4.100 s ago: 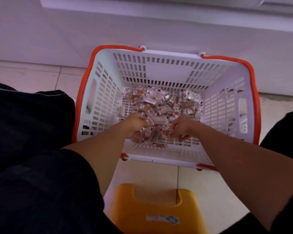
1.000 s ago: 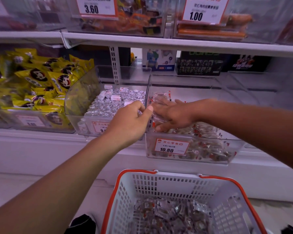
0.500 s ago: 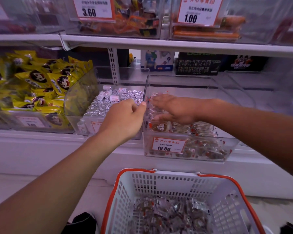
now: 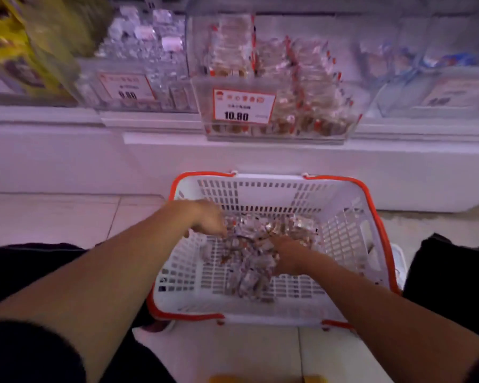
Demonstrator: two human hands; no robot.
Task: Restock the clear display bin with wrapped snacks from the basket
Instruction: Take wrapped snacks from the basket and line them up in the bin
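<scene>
Left hand (image 4: 209, 219) and right hand (image 4: 286, 255) reach into crinkly clear-wrapped snacks (image 4: 249, 252) in the white slatted basket (image 4: 351, 233); grip indiscernible. Light, slippery packets: scoop from beneath.

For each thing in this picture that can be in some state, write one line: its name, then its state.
Basket: on the floor, partly filled with wrapped snacks.
Clear bin: open-topped, on the shelf, partly stocked, price tag reads 10.80.
Left hand: down in the basket, at the snack pile; grip blurred.
Right hand: down in the basket, on the snacks; grip unclear.
</scene>
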